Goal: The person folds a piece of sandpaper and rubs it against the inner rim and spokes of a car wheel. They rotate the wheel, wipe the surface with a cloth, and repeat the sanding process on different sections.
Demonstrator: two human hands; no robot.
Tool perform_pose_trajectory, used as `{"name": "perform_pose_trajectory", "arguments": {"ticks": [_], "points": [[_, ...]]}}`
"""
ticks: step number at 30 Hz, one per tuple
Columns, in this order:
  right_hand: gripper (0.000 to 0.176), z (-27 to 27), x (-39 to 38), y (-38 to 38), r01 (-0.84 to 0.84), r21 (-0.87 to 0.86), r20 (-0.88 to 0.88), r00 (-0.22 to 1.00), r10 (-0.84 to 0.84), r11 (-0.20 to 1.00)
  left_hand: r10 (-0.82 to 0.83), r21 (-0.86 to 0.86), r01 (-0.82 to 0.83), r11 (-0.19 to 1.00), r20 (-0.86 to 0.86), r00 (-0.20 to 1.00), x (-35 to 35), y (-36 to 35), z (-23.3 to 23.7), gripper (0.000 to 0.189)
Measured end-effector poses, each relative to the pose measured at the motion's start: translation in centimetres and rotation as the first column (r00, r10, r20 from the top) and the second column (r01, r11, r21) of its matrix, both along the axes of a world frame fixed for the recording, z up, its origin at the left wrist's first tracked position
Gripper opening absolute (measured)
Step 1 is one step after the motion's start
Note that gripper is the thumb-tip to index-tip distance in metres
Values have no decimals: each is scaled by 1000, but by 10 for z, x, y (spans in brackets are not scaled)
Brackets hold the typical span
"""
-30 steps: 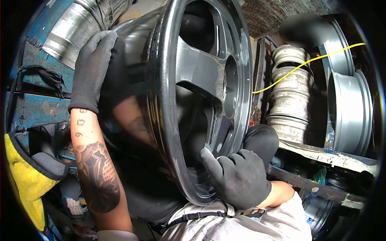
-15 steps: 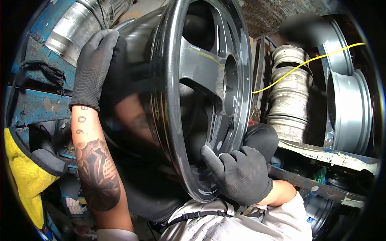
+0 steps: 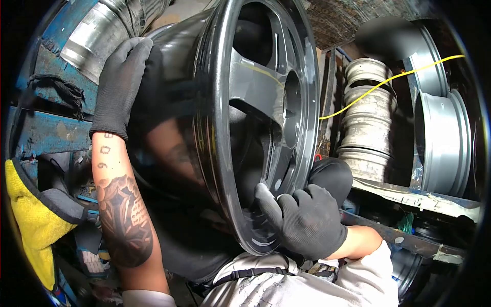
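A glossy black and dark grey alloy wheel rim (image 3: 255, 94) stands on its edge in front of me, its spoked face turned right. My left hand (image 3: 123, 66), in a dark knit glove, is curled over the rim's back edge at the upper left. At the lower front of the rim, my gloved right hand (image 3: 309, 222) is closed around the lip, with the thumb on the inner side. Its fingertips are hidden behind the knuckles. Light worn patches mark the rim's lip and spokes.
Silver rims (image 3: 445, 146) and a stack of worn rims (image 3: 367, 120) stand on a rack at right, crossed by a yellow cable (image 3: 358, 100). At left are a blue metal frame (image 3: 56, 135), another silver rim (image 3: 94, 38) and a yellow cloth (image 3: 30, 220).
Both hands keep their places on the wheel rim. The rim and my right hand have shifted very slightly.
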State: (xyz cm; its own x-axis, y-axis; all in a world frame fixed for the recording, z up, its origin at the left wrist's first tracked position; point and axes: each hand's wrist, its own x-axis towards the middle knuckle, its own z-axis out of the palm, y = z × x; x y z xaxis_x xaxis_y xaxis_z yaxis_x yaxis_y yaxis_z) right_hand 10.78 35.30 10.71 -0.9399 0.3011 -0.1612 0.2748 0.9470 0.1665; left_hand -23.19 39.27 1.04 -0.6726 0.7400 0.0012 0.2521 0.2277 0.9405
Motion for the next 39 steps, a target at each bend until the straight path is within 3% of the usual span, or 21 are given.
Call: {"name": "perform_pose_trajectory", "arguments": {"ticks": [9, 11, 14, 18, 21, 24, 30, 33, 36, 39], "points": [[50, 4, -3, 2, 12, -66, 27, 1000, -10, 998, -10, 43, 14, 999, -98, 995, -4, -1, -3, 41], [52, -3, -1, 5, 16, -109, -10, 1000, -17, 994, -23, 29, 25, 999, -54, 998, -3, -2, -1, 41], [51, 6, -1, 1, 2, -42, 50, 999, 0, 999, -24, 32, 24, 999, -10, 1000, -1, -1, -3, 40], [49, -7, 0, 3, 21, -68, -58, 998, -25, 997, -24, 12, 24, 1000, -36, 999, 0, -3, 0, 41], [49, 11, -2, 0, 25, -46, 72, 997, -22, 999, -30, 21, 30, 999, -9, 1000, -2, -4, -1, 41], [50, -5, 2, 4, 21, -60, -48, 999, -24, 998, -35, 25, 34, 999, 7, 999, -1, -2, 1, 42], [52, 35, 4, 6, -32, -176, -11, 999, 30, 984, -49, 34, 50, 998, -30, 998, -1, -4, 0, 43], [47, 12, 3, 10, -48, -85, -46, 998, 44, 995, -63, 4, 64, 998, -50, 997, -2, -2, -1, 43], [41, 2, 4, 11, -75, -9, -46, 996, 74, 997, -51, 92, 49, 995, 23, 998, -2, -3, -4, 42], [41, 4, -3, 12, -60, -17, -18, 998, 60, 998, -98, 29, 103, 994, -132, 986, -6, -2, -2, 42]]}}
